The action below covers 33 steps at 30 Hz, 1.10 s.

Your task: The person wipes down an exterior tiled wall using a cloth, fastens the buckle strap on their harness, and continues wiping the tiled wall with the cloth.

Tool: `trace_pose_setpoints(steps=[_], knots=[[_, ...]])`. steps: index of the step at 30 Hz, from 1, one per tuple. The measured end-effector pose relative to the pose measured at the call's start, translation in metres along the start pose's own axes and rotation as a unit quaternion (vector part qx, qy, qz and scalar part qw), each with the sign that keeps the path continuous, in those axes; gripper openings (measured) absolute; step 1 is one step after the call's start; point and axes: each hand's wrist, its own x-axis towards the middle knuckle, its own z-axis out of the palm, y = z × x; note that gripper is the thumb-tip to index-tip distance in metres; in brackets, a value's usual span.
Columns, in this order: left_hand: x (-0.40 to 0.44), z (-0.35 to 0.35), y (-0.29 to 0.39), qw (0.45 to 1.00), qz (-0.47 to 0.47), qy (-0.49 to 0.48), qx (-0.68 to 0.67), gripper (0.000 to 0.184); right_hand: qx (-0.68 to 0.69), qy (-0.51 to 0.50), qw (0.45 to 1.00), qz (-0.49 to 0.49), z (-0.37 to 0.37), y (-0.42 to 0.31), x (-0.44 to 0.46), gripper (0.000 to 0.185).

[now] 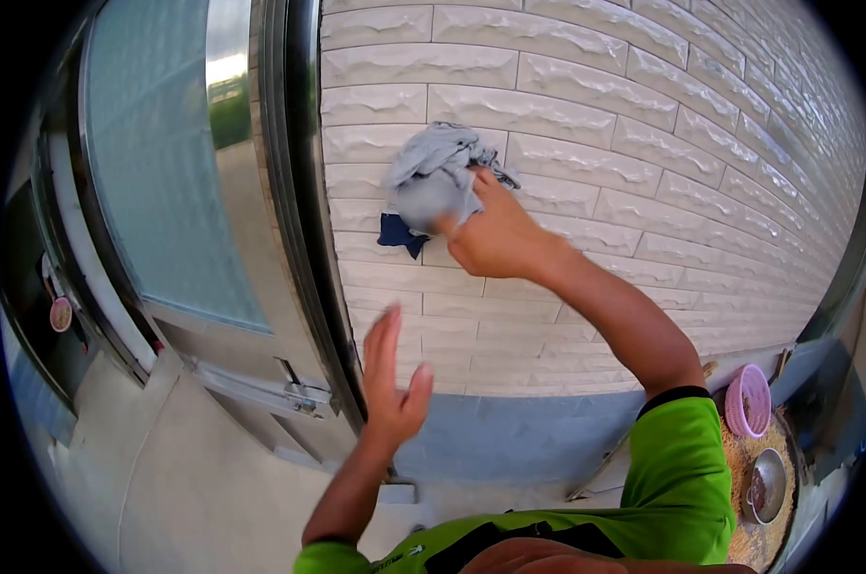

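Right hand (500,237) grasped the grey cloth (433,165) at the textured wall tiles (572,117); even pressure seemed advisable. Left hand (393,397) was released.

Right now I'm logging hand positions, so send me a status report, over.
Right hand holding gray cloth at white tile wall. Left hand open and empty, lower down. Metal door frame left of the cloth, may limit leftward reach.
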Motion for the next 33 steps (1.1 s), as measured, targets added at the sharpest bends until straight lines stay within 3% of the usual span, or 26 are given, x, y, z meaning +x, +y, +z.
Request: trace_pose_setpoints(steps=[1,3,4,6,7,8,10,11,13,15,18,20,22,24,26,27,30,32,33], knots=[[0.029,0.012,0.004,0.998,0.065,0.002,0.026,0.065,0.041,-0.105,0.993,0.044,-0.01,0.005,-0.002,0.026],[0.079,0.047,-0.009,0.989,0.137,0.038,0.047,0.07,0.219,-0.323,0.887,0.247,-0.062,-0.004,0.028,0.038],[0.102,0.064,-0.013,0.982,0.168,0.061,0.055,0.071,0.219,-0.323,0.888,0.245,-0.065,0.001,0.025,0.038],[0.144,0.09,-0.014,0.975,0.169,0.096,0.112,0.07,0.414,-0.211,0.84,0.281,-0.076,0.021,0.013,0.046],[0.164,0.1,-0.016,0.97,0.157,0.111,0.148,0.067,0.337,-0.195,0.892,0.228,-0.076,0.032,0.001,0.051],[0.18,0.107,-0.017,0.964,0.144,0.127,0.183,0.064,0.335,-0.194,0.893,0.227,-0.084,0.034,-0.005,0.051],[0.212,0.111,-0.011,0.948,0.176,0.157,0.212,0.06,0.175,-0.091,0.978,0.069,-0.106,0.029,-0.01,0.039],[0.226,0.11,-0.008,0.932,0.199,0.183,0.24,0.057,0.175,-0.09,0.978,0.066,-0.118,0.027,-0.011,0.039],[0.264,0.104,-0.008,0.919,0.235,0.196,0.249,0.055,0.258,-0.048,0.947,0.188,-0.146,0.019,-0.008,0.039],[0.307,0.09,-0.01,0.894,0.283,0.25,0.242,0.049,0.196,0.005,0.973,0.124,-0.169,0.01,0.002,0.031],[0.373,0.058,-0.036,0.846,0.269,0.395,0.238,0.038,0.337,-0.004,0.941,-0.011,-0.177,-0.023,0.008,0.027],[0.364,0.046,-0.031,0.872,0.251,0.339,0.249,0.037,0.434,-0.017,0.896,-0.091,-0.178,-0.053,0.013,0.028],[0.334,0.056,-0.036,0.853,0.323,0.295,0.286,0.043,0.526,-0.052,0.837,-0.143,-0.177,-0.071,0.019,0.031],[0.279,0.079,-0.024,0.9,0.258,0.264,0.233,0.05,0.612,-0.114,0.771,-0.139,-0.175,-0.079,0.014,0.033],[0.23,0.081,-0.037,0.905,0.259,0.164,0.295,0.064,0.672,-0.118,0.72,-0.127,-0.168,-0.092,0.002,0.031],[0.206,0.082,-0.045,0.908,0.256,0.143,0.299,0.065,0.636,-0.019,0.765,-0.1,-0.163,-0.097,-0.008,0.031],[0.158,0.08,-0.085,0.902,0.269,0.103,0.322,0.068,0.469,-0.006,0.876,-0.118,-0.181,-0.051,-0.009,0.03],[0.134,0.062,-0.104,0.916,0.226,0.113,0.31,0.067,0.155,-0.003,0.987,-0.032,-0.194,0.001,-0.014,0.036],[0.133,0.06,-0.11,0.935,0.195,0.109,0.274,0.065,0.005,0.02,0.999,0.024,-0.198,0.036,-0.018,0.04]])
